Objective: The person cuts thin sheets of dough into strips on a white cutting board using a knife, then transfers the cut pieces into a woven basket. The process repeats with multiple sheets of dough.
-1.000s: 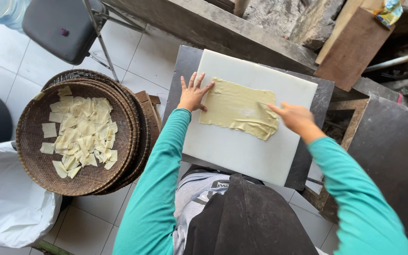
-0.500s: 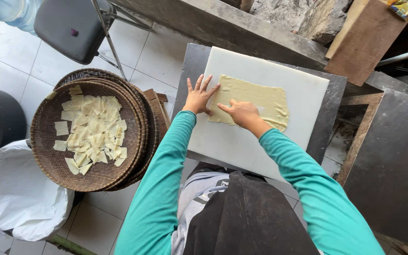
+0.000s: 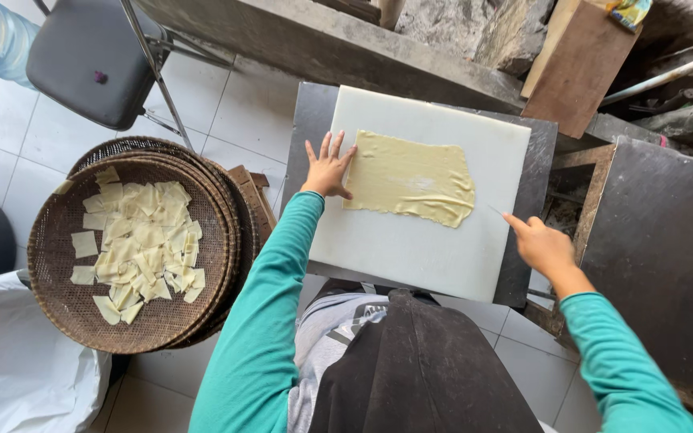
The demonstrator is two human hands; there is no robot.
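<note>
Dough sheet: laid flat, uncut, on white board, tabletop.
Left hand: fingers spread, pressed on sheet's left edge.
Right hand: closed on thin blade, right of board.
Basket: cut squares are held, left.

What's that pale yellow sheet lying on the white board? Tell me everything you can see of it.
The dough sheet is a thin, pale yellow, roughly rectangular piece with uneven, slightly ragged edges, spread flat on the upper part of the white cutting board. It looks soft and faintly streaked. The left hand presses with spread fingers against its left edge. The right hand is off to its lower right, not touching it.
</note>
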